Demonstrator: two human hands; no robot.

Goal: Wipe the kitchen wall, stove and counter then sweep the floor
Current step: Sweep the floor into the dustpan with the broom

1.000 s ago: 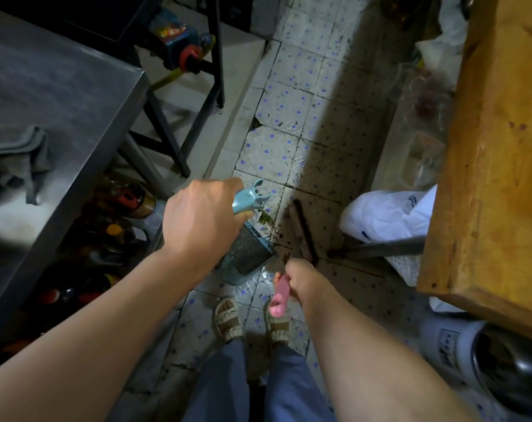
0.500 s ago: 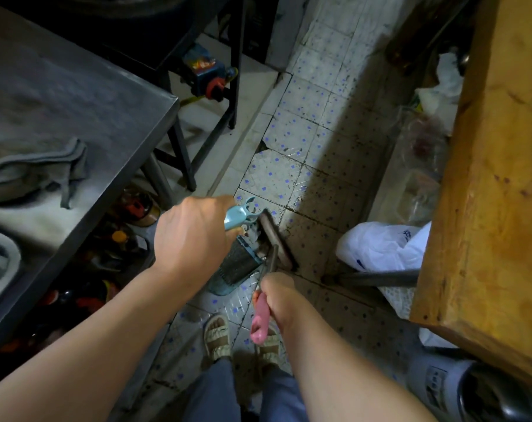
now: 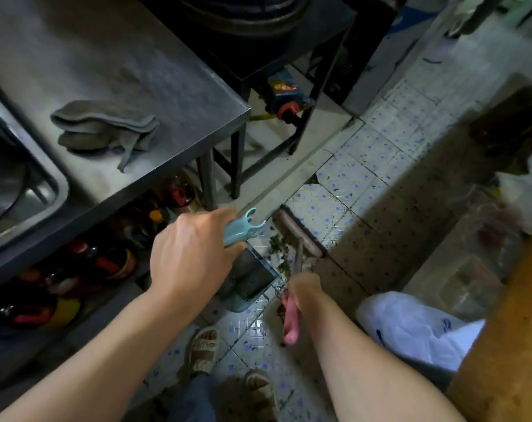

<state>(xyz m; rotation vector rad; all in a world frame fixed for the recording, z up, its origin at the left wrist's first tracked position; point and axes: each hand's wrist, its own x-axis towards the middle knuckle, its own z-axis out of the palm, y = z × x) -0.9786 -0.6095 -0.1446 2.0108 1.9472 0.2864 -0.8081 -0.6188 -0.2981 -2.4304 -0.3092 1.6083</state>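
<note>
- The debris (image 3: 276, 249), green scraps on the tiled floor (image 3: 365, 175), lay just beside the mouth of the dustpan (image 3: 252, 274).
- Half a second before, the broom head (image 3: 299, 234) sat close against the pan; it had now drawn back beyond the scraps, likely readying another stroke, so sweeping was unfinished.
- The left hand (image 3: 191, 257) had fingers clenched round the pan's blue handle.
- The right hand (image 3: 304, 289) gripped the broom's pink handle.
- A grey cloth (image 3: 106, 126) lay on the steel surface (image 3: 173, 86).
</note>
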